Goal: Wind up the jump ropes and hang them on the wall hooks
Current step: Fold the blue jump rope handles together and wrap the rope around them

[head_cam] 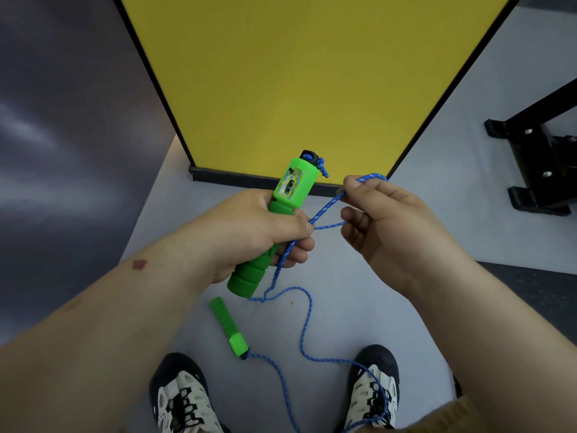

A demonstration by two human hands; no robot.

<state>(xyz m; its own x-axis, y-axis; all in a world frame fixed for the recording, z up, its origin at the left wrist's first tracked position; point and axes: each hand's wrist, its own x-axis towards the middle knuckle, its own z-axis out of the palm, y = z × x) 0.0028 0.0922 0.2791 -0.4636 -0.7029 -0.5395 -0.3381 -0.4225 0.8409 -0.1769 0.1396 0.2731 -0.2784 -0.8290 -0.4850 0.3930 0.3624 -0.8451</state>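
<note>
My left hand (pixel 249 226) grips a green foam jump-rope handle (pixel 281 214) upright, its counter end pointing up towards the yellow panel. The blue speckled rope (pixel 307 320) runs from the handle's top, and my right hand (pixel 381 220) pinches a loop of it just right of the handle. More rope passes under my left fingers, hangs down and trails across the floor to the second green handle (pixel 229 328), which lies on the floor between my shoes. No wall hooks are in view.
A yellow panel with a black frame (pixel 281 73) stands straight ahead. A black metal stand base (pixel 540 160) sits on the grey floor at the right. My two shoes (pixel 184 398) are at the bottom, with rope crossing the right shoe (pixel 373 392).
</note>
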